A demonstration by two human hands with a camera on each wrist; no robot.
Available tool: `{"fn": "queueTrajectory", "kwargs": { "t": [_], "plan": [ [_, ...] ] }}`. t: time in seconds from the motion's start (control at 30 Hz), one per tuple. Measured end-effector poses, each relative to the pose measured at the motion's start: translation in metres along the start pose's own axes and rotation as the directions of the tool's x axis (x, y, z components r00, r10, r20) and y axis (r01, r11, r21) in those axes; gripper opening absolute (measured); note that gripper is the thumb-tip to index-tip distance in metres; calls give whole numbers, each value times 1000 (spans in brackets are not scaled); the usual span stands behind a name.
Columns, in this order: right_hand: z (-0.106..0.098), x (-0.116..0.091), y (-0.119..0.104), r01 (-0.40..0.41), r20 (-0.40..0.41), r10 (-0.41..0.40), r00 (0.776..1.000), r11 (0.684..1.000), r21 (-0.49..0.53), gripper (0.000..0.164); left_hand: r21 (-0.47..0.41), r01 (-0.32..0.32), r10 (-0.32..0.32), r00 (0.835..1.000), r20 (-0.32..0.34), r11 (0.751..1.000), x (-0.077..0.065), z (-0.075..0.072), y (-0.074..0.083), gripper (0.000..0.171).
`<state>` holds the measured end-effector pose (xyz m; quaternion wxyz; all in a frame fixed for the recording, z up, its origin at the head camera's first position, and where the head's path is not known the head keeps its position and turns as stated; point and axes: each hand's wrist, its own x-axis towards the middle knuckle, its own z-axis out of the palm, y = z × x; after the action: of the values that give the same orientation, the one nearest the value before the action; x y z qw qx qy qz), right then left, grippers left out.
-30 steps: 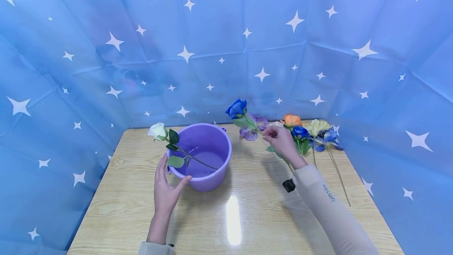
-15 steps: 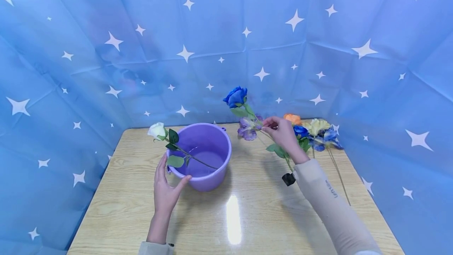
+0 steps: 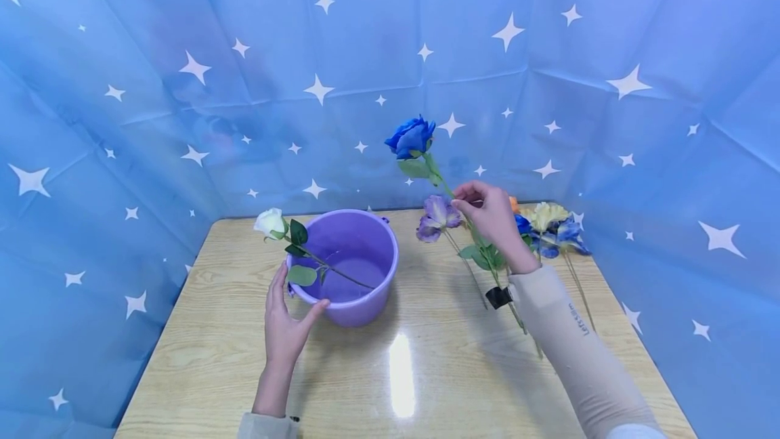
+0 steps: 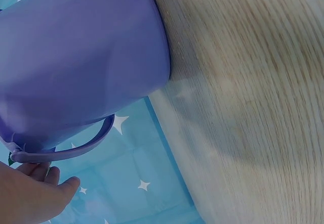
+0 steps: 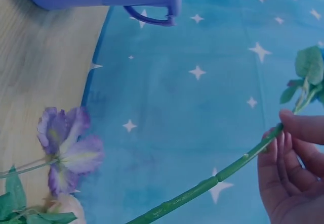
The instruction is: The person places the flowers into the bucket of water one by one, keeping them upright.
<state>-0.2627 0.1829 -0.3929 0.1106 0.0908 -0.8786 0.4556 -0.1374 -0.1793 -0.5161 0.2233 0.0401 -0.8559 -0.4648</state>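
Note:
In the head view, a purple bucket stands upright on the table, and a white rose leans over its left rim, stem inside. My left hand is spread against the bucket's near-left side, its thumb at the front rim. Beside the bucket's handle, that hand's fingers show in the left wrist view. My right hand pinches the green stem of a blue rose, between thumb and fingers in the right wrist view. The bloom is raised, tilted up-left above the table.
A purple iris lies just left of the right hand. Behind that forearm are a yellow flower, a blue iris, another blue rose and an orange flower, partly hidden. A black piece sits by the right cuff. Starry blue cloth encloses the table.
My right hand has lifted the blue rose upward, raising the bloom well above the purple iris and baring more of its stem. The left hand, bucket and white rose have stayed put.

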Motion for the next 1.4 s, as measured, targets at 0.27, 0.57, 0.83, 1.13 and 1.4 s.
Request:
{"fn": "queueTrajectory", "kwargs": {
  "t": [0.27,0.57,0.83,1.13,1.4],
  "plan": [
    [1,5,-11,57,-7,-57,998,998,2,13,-16,-4,4,1000,0,1000,1,0,0,104],
    [15,10,-31,114,-7,-114,993,992,47,12,-22,-3,3,1000,2,1000,1,0,1,104],
    [36,17,-56,220,8,-221,975,972,81,11,-13,-5,5,1000,-1,1000,0,0,0,103],
    [63,23,-89,231,52,-243,969,958,171,10,-16,-5,5,1000,-2,1000,1,0,-1,104],
    [92,21,-112,319,11,-330,944,920,229,10,-10,-3,3,1000,-1,1000,1,-1,-1,104]
  ]
}}
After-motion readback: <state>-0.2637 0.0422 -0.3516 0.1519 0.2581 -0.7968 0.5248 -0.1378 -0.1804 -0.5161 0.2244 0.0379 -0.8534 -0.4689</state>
